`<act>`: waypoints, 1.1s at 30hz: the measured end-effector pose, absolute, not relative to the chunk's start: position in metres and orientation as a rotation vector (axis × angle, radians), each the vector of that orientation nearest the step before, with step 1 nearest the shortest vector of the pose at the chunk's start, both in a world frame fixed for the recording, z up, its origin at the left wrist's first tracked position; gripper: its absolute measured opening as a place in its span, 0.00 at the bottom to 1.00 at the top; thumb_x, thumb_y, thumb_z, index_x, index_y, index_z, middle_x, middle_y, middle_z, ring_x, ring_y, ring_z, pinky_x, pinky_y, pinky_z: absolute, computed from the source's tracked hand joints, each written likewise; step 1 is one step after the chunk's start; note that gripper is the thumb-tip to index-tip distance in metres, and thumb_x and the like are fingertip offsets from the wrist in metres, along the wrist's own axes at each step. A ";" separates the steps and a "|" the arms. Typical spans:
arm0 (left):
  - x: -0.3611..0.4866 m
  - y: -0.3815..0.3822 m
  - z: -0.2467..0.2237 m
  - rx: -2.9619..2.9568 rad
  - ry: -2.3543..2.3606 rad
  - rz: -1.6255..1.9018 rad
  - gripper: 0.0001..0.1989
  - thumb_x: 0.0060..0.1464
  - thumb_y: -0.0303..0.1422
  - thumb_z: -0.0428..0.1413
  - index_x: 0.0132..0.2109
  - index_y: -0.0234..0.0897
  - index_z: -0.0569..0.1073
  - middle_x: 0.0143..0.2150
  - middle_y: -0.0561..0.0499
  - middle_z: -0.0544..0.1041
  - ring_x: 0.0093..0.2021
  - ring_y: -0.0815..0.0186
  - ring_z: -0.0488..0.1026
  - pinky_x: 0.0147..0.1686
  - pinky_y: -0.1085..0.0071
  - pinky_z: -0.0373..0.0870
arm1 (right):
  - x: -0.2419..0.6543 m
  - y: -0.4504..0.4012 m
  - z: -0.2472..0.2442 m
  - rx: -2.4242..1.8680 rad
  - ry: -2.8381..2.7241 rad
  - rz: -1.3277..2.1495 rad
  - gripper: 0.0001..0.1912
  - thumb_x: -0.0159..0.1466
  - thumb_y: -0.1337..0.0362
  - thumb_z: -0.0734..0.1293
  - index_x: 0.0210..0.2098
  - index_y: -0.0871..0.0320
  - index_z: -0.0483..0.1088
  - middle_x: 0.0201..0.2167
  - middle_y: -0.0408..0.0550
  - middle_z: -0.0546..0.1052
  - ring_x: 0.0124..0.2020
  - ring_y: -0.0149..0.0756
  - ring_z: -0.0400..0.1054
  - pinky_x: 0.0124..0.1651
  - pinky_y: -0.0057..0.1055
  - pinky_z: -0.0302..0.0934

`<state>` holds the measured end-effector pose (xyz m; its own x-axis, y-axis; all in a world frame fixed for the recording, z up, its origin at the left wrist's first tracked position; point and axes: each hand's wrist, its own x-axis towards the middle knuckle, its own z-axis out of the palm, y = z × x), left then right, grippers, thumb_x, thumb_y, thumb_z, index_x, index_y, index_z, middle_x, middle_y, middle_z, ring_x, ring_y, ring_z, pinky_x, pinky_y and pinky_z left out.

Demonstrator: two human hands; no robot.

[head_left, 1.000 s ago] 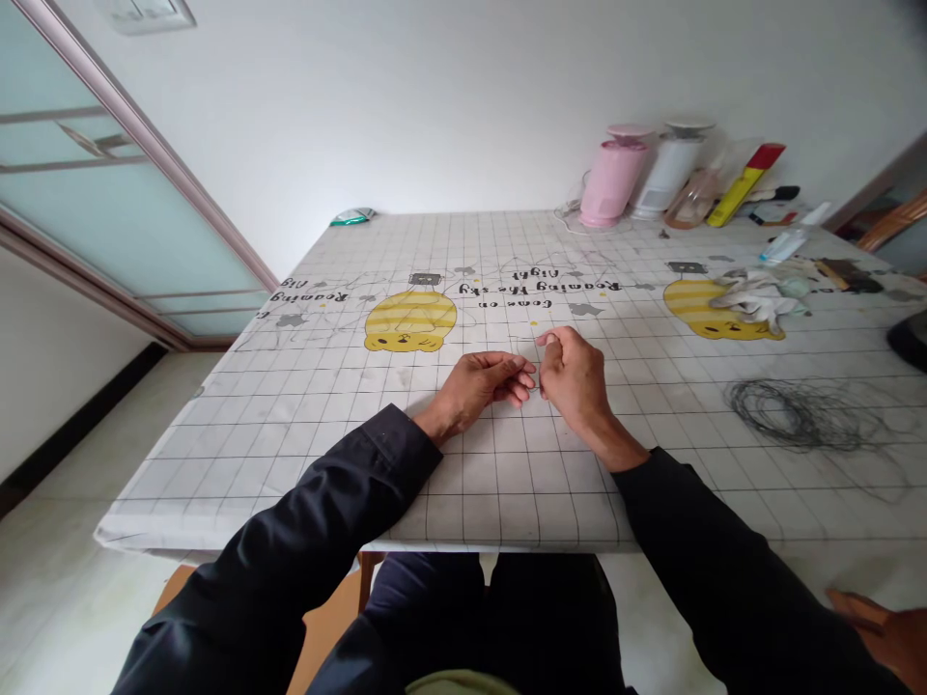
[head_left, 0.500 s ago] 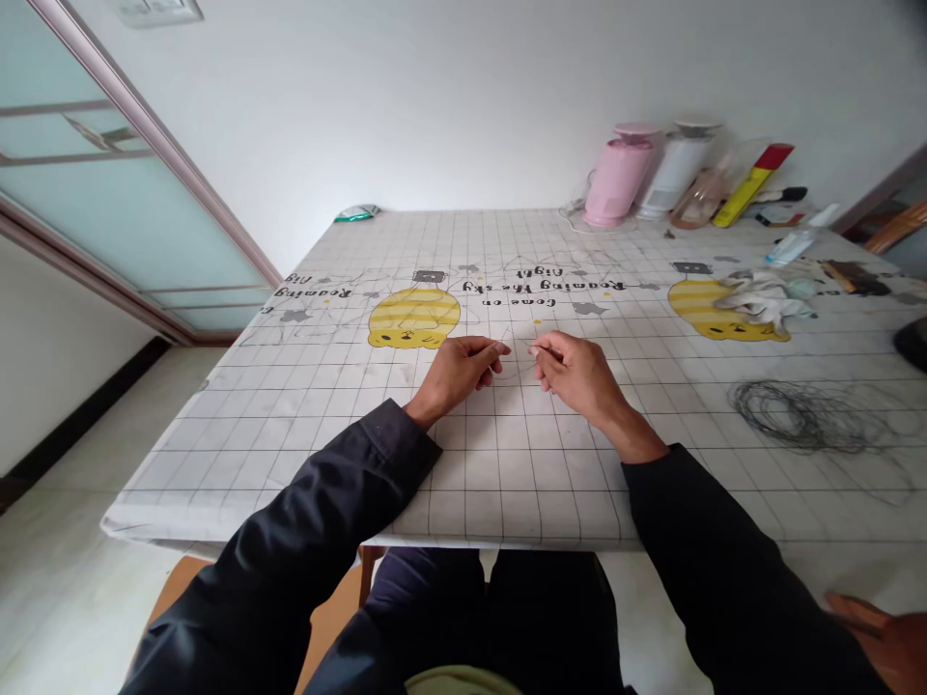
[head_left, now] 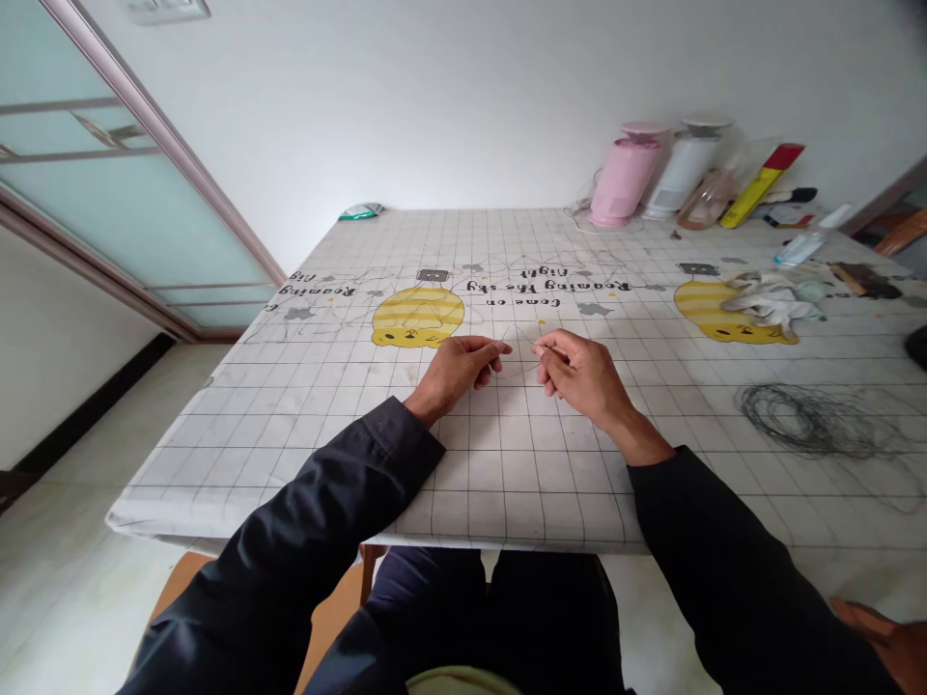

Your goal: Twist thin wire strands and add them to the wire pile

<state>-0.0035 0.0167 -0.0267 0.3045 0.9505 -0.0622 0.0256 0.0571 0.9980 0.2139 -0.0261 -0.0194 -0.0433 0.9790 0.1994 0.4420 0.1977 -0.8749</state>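
My left hand is closed in a pinch over the middle of the table, thumb against the index finger. A small gap away, my right hand is pinched the same way, its fingertips facing the left ones. A thin strand of wire curves faintly between the two hands and seems to be held by both. Its ends are too fine to make out. To the right of my right hand lies a loose coil of thin dark wire, flat on the checked tablecloth.
A crumpled cloth lies at the right. Along the back right stand a pink cylinder, a white cylinder, a yellow and red box and a clear bottle. A green packet sits at the back left corner.
The whole view has shifted slightly, so the table appears a little further right. Both hands keep nearly the same pinched pose, with the strand still between them.
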 end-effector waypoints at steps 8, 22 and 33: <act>-0.006 0.013 -0.021 1.578 1.119 0.978 0.21 0.70 0.48 0.62 0.55 0.34 0.84 0.43 0.42 0.85 0.24 0.71 0.71 0.24 0.71 0.68 | 0.216 -0.021 -0.024 -1.397 -1.529 0.833 0.11 0.74 0.55 0.69 0.40 0.55 0.76 0.25 0.44 0.79 0.20 0.32 0.71 0.21 0.28 0.62; -0.013 0.011 -0.028 2.438 0.860 1.001 0.11 0.74 0.33 0.56 0.43 0.36 0.82 0.46 0.41 0.82 0.40 0.62 0.78 0.41 0.66 0.72 | 0.219 -0.015 -0.025 -1.297 -1.381 0.945 0.11 0.72 0.54 0.71 0.40 0.56 0.75 0.25 0.44 0.78 0.20 0.32 0.71 0.21 0.28 0.63; -0.009 0.011 -0.032 2.328 0.975 1.008 0.12 0.69 0.29 0.56 0.35 0.38 0.79 0.38 0.44 0.84 0.38 0.61 0.78 0.41 0.65 0.70 | 0.214 -0.018 -0.025 -1.230 -1.425 0.925 0.13 0.73 0.52 0.70 0.41 0.55 0.74 0.25 0.43 0.77 0.21 0.32 0.71 0.22 0.28 0.64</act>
<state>-0.0095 0.0105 -0.0324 0.4911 0.7401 0.4593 0.4348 -0.6652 0.6070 0.2142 -0.0182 -0.0253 0.0139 0.9800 0.1986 0.2175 0.1909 -0.9572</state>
